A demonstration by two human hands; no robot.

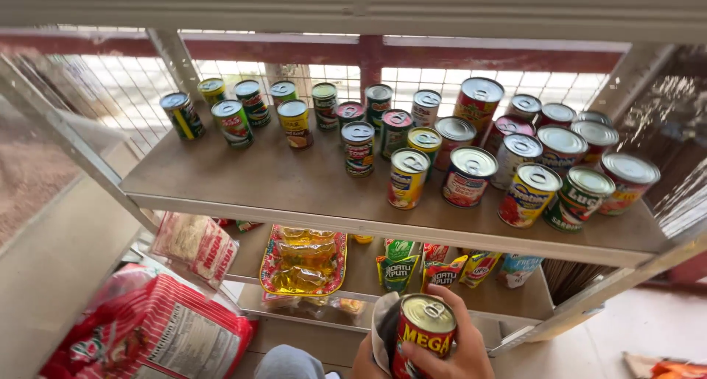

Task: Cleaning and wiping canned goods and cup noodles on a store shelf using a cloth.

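My right hand (462, 346) grips a red can with a gold pull-tab lid (426, 329), held upright low in the view in front of the shelf rack. My left hand (362, 364) is only partly in view and presses a pale cloth (383, 326) against the can's left side. Above stands the rack's upper shelf board (243, 181), carrying several upright cans: small green and yellow ones (234, 123) at the back left, and larger red, yellow and green ones (527, 195) crowded on the right.
The lower shelf (367, 272) holds a tray of yellow oil pouches (303, 261) and several green, red and yellow sachets (442, 270). A noodle packet (197, 245) and a large red sack (151, 327) lie at the left. Wire mesh backs the rack.
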